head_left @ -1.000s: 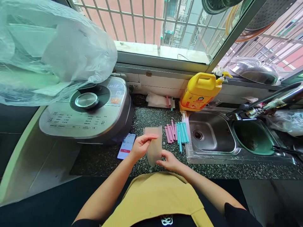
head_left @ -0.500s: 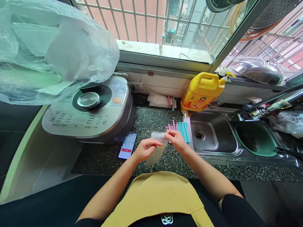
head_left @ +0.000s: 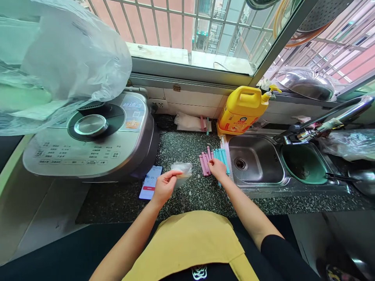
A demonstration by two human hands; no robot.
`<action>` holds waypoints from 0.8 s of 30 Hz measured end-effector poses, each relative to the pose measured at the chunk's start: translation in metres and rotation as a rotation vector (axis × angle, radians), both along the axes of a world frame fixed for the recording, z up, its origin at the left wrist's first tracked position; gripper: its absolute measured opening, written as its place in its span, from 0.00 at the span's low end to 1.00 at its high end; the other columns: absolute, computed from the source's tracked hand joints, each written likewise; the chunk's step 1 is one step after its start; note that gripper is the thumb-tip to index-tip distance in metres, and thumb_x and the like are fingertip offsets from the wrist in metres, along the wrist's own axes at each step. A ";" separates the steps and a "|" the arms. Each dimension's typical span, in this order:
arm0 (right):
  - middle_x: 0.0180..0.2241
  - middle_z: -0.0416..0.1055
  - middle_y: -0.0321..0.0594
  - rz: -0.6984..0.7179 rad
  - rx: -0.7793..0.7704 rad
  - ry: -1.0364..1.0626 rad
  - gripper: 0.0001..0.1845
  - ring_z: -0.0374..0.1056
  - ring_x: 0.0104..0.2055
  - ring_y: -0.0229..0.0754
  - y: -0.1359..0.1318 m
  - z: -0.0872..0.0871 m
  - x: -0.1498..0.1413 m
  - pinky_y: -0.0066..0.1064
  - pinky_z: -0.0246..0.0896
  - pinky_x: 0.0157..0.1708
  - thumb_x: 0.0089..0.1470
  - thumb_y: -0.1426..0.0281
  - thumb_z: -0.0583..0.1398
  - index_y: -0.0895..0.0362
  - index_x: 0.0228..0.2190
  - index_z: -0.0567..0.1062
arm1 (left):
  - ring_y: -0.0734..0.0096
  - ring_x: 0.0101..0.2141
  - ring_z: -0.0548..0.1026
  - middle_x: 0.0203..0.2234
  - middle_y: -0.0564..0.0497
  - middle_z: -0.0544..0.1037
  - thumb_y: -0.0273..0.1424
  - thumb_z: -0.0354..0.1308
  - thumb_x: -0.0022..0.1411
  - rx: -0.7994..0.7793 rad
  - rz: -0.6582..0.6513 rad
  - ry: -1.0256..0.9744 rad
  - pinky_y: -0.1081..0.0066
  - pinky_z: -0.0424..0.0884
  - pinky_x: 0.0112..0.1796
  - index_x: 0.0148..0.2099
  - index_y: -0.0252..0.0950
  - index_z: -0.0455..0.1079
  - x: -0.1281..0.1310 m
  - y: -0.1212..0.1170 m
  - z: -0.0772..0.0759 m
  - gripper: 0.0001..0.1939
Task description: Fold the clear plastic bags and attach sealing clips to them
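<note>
A clear plastic bag hangs from my left hand, its top edge pinched between closed thumb and fingers. Over to the right, my right hand reaches down onto a row of slim plastic bag clips, with its fingers drawn together on one of them. The pink clips lie left of that hand. Teal clips lie beside them, partly covered by the hand. Which colour of clip the fingertips hold is hidden.
A phone lies by the large cooker, under a hanging plastic bag. A yellow pump jug stands behind the metal sink. A green basin sits further right. Against the wall lies a clipped white bag.
My right hand has let go of the plastic bag and moved right and down onto the clips. My left hand has shifted left, still holding the bag.
</note>
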State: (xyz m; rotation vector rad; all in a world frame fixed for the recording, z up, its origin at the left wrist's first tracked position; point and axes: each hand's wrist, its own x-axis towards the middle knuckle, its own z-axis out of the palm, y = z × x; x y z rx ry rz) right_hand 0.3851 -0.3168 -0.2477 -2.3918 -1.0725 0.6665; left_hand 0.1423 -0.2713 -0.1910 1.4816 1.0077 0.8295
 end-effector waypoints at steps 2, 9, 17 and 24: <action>0.38 0.73 0.52 0.036 -0.067 -0.043 0.09 0.69 0.44 0.54 0.004 -0.006 -0.008 0.41 0.59 0.43 0.49 0.66 0.60 0.58 0.32 0.75 | 0.67 0.32 0.78 0.28 0.50 0.81 0.28 0.52 0.51 0.002 0.003 0.007 0.70 0.74 0.37 0.31 0.35 0.77 0.000 0.001 0.000 0.11; 0.39 0.73 0.56 0.142 -0.241 -0.230 0.11 0.69 0.43 0.55 0.011 -0.002 -0.020 0.42 0.59 0.40 0.53 0.67 0.56 0.59 0.37 0.74 | 0.65 0.33 0.78 0.29 0.48 0.81 0.29 0.52 0.50 -0.067 0.010 0.002 0.68 0.73 0.37 0.31 0.34 0.77 0.005 0.000 -0.010 0.12; 0.28 0.73 0.44 0.559 0.422 -0.319 0.10 0.68 0.32 0.44 -0.041 0.052 -0.029 0.34 0.62 0.34 0.56 0.68 0.54 0.58 0.32 0.73 | 0.63 0.31 0.77 0.27 0.46 0.81 0.39 0.55 0.51 -0.208 0.038 -0.015 0.67 0.72 0.37 0.29 0.32 0.76 0.019 -0.005 -0.015 0.15; 0.29 0.70 0.42 0.573 0.713 -0.269 0.06 0.66 0.31 0.41 -0.064 0.062 -0.060 0.31 0.64 0.31 0.56 0.73 0.54 0.55 0.34 0.71 | 0.68 0.25 0.71 0.20 0.49 0.76 0.56 0.52 0.50 -0.317 -0.079 -0.155 0.70 0.67 0.30 0.25 0.31 0.74 0.021 -0.015 0.002 0.30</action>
